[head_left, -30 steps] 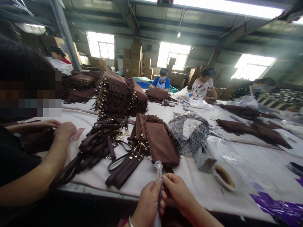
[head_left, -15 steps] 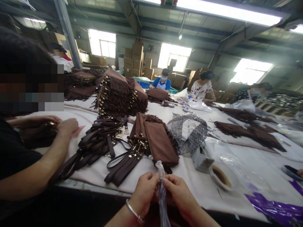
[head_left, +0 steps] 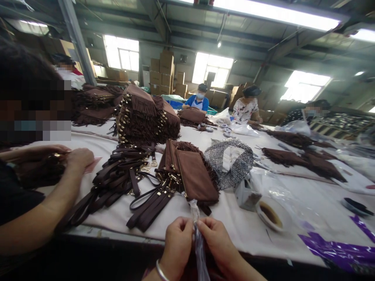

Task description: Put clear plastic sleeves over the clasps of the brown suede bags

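Note:
At the table's near edge, my left hand (head_left: 179, 238) and my right hand (head_left: 216, 238) pinch a gathered strip of clear plastic (head_left: 200, 253) from both sides. Its bunched upper end pokes up above my fingertips, and the long part hangs down below the edge. Just beyond my hands lies a brown zip pouch (head_left: 197, 175) with fringe, leaning on several like it. Dark brown wrist straps (head_left: 149, 218) with gold clasps spread to the left of the pouches. What exactly my fingertips press on is partly hidden.
A co-worker's hand (head_left: 80, 160) works on a brown item at left. A tall stack of fringed pouches (head_left: 137, 101) stands behind the straps. To the right are a grey speckled cloth (head_left: 212, 168), a metal block (head_left: 247, 195), a tape roll (head_left: 285, 222) and purple plastic (head_left: 336, 249).
The view has shifted slightly. My hands still pinch the plastic strip, with the fingertips drawn a little closer together around it.

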Demonstrator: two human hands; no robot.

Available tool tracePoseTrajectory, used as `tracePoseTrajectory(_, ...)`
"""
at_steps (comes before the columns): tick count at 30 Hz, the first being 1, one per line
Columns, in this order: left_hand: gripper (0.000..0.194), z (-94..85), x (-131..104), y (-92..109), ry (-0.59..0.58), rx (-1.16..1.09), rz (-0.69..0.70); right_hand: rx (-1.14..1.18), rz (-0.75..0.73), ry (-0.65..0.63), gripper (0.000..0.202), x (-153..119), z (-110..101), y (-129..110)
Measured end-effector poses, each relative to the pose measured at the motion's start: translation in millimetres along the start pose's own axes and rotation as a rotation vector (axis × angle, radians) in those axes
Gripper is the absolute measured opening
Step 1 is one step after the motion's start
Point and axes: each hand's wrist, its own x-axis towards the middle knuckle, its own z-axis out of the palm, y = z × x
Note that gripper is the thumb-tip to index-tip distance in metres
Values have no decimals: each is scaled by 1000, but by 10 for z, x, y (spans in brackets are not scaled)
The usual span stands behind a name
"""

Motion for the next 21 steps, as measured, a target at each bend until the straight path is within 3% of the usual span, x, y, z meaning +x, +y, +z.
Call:
tracePoseTrajectory(6, 23, -96, 46, -30, 88, 758, 733, -367, -181, 83, 30, 3, -35, -153)
tracePoseTrajectory(9, 22, -149, 86, -26, 59, 1033, 1087, -354, -185, 66, 31, -8, -59, -136)
tracePoseTrajectory(11, 19, -178, 98, -16, 45, 1125, 1234, -260, -123, 18, 31, -18, -76, -99)
tracePoseTrajectory(15, 14, -185, 58, -12, -12, 1175, 1347, 35, 40, -73, 33, -41, -92, -52)
tracePoseTrajectory(21, 21, -80, -128, -24, -47, 1320, 1279, 188, 85, -47, 32, -73, -113, -107)
